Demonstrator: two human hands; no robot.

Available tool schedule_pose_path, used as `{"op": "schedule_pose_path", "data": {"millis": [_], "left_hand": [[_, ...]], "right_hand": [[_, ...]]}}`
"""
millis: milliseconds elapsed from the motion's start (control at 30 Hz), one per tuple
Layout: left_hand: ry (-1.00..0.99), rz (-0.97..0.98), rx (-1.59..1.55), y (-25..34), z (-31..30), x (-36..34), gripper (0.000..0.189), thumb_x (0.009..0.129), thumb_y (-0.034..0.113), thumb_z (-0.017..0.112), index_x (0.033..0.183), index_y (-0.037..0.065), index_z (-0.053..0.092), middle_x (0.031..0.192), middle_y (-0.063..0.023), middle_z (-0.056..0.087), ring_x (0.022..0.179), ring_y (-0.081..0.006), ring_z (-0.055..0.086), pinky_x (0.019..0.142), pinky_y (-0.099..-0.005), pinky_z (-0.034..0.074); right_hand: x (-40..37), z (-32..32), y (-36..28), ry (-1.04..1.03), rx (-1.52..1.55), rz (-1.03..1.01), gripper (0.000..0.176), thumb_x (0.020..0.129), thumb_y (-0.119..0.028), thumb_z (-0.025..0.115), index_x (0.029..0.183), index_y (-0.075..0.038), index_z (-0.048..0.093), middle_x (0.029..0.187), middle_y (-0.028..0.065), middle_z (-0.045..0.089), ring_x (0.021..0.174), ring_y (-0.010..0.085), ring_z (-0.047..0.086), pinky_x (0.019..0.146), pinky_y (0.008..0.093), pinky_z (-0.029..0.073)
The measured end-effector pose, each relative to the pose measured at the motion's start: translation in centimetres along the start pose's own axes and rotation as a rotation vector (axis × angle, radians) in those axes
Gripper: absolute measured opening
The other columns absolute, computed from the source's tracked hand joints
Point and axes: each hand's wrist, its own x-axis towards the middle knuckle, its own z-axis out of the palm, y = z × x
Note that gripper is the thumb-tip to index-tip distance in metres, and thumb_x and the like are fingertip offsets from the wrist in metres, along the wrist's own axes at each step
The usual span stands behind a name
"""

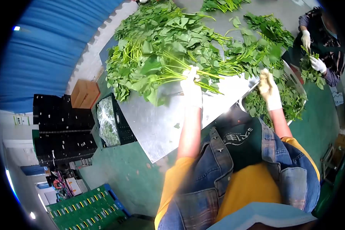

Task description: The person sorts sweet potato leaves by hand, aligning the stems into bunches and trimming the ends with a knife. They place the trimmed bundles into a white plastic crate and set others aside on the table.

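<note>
My left hand [191, 86], in a white glove, is closed around a bunch of leafy green stems [166, 74] above the metal table [157, 126]. The leaves point left and the cut stem ends stick out to the right of my fist. My right hand [269, 90], gloved too and stained yellowish at the fingers, is raised beside the table's right front edge. Its fingers look curled; whatever may be in them is hidden. Beneath that hand, a white crate [303, 96] holds more leafy greens [289, 99].
A large heap of greens [161, 30] covers the table's far side, with smaller bunches [270, 28] at right. Across from me a co-worker's gloved hands [317, 64] hold greens. On the left floor stand a dark crate [122, 122], a cardboard box [85, 94] and stacked black crates [65, 130].
</note>
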Motion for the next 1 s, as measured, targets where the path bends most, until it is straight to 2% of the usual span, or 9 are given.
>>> {"op": "schedule_pose_path", "data": {"millis": [33, 67, 200, 233, 400, 667, 800, 900, 1000], "left_hand": [[-0.016, 0.004, 0.023, 0.4, 0.3, -0.4, 0.013, 0.079, 0.004, 0.067, 0.089, 0.003, 0.059, 0.073, -0.0019, 0.057, 0.055, -0.0058, 0.046, 0.049, -0.0174, 0.035], [-0.036, 0.004, 0.049, 1.3, 1.3, -1.3, 0.013, 0.079, 0.004, 0.067, 0.089, 0.003, 0.059, 0.072, -0.0012, 0.056, 0.055, -0.0058, 0.046, 0.049, -0.0174, 0.035], [-0.128, -0.020, 0.261, 1.0, 4.5, -4.8, 0.015, 0.076, 0.001, 0.068, 0.089, 0.002, 0.060, 0.073, -0.0028, 0.059, 0.053, -0.0065, 0.050, 0.047, -0.0188, 0.037], [-0.139, -0.029, 0.262, 0.4, 4.7, -5.2, 0.015, 0.076, 0.001, 0.068, 0.089, 0.002, 0.060, 0.073, -0.0028, 0.059, 0.053, -0.0065, 0.050, 0.047, -0.0188, 0.037], [-0.303, 0.502, 0.896, -0.2, 5.7, -7.2, 0.015, 0.078, 0.003, 0.068, 0.092, 0.002, 0.061, 0.072, -0.0015, 0.058, 0.053, -0.0059, 0.048, 0.047, -0.0188, 0.038], [-0.244, -0.043, 0.419, 0.4, 5.2, -6.3, 0.012, 0.083, 0.005, 0.062, 0.095, 0.002, 0.060, 0.069, 0.0004, 0.055, 0.052, -0.0052, 0.047, 0.046, -0.0182, 0.038], [-0.238, 0.280, 0.719, -2.0, 4.4, -5.4, 0.012, 0.081, 0.004, 0.065, 0.093, 0.003, 0.060, 0.070, -0.0003, 0.055, 0.053, -0.0061, 0.047, 0.047, -0.0194, 0.039], [-0.118, 0.167, 0.415, -2.5, 1.0, -2.2, 0.010, 0.083, 0.008, 0.063, 0.092, 0.004, 0.058, 0.071, -0.0003, 0.055, 0.054, -0.0062, 0.046, 0.049, -0.0197, 0.039], [-0.125, 0.058, 0.198, 2.6, 0.4, -2.5, 0.009, 0.088, 0.014, 0.060, 0.091, 0.007, 0.055, 0.072, 0.0015, 0.052, 0.056, -0.0071, 0.045, 0.051, -0.0213, 0.039]], "right_hand": [[-2.4, 5.0, -2.0, 0.166, 0.003, 0.140, 0.049, 0.096, -0.032, 0.043, 0.137, -0.007, 0.034, 0.120, 0.0044, 0.049, 0.117, 0.0263, 0.042, 0.106, 0.0424, 0.030], [-1.4, 3.0, -2.3, -0.252, 0.317, 0.302, 0.049, 0.096, -0.033, 0.043, 0.136, -0.006, 0.037, 0.122, 0.0066, 0.049, 0.119, 0.0253, 0.041, 0.104, 0.0427, 0.032], [-2.5, 11.5, -0.4, -0.276, -1.123, -0.115, 0.033, 0.086, -0.017, 0.056, 0.115, 0.000, 0.058, 0.086, 0.0006, 0.061, 0.068, 0.0044, 0.052, 0.061, 0.0178, 0.042], [-1.6, 12.9, 0.0, -0.194, -0.991, 0.143, 0.031, 0.083, -0.013, 0.059, 0.110, 0.001, 0.061, 0.085, 0.0017, 0.063, 0.071, 0.0054, 0.054, 0.064, 0.0197, 0.044], [-0.9, 16.6, 3.5, -0.507, -1.768, -0.326, 0.031, 0.072, -0.025, 0.072, 0.096, -0.005, 0.066, 0.074, 0.0078, 0.063, 0.065, 0.0189, 0.061, 0.062, 0.0277, 0.047], [-1.9, 14.9, 4.7, -0.335, -1.231, 0.204, 0.017, 0.080, -0.012, 0.061, 0.092, -0.002, 0.068, 0.077, 0.0062, 0.065, 0.069, 0.0114, 0.059, 0.063, 0.0260, 0.047], [-2.4, 14.0, 3.2, -0.149, -0.840, 0.298, 0.014, 0.083, -0.006, 0.057, 0.092, 0.001, 0.064, 0.082, 0.0031, 0.063, 0.068, 0.0086, 0.056, 0.062, 0.0219, 0.045], [-3.0, 9.6, 1.0, -0.225, -1.212, -0.331, 0.018, 0.090, -0.011, 0.049, 0.095, 0.001, 0.062, 0.087, 0.0057, 0.060, 0.077, 0.0145, 0.060, 0.069, 0.0214, 0.047], [-1.7, 3.4, -1.7, 0.223, -0.277, -0.133, 0.034, 0.091, -0.021, 0.056, 0.119, -0.001, 0.053, 0.107, 0.0058, 0.060, 0.083, 0.0070, 0.057, 0.063, 0.0162, 0.045]]}}
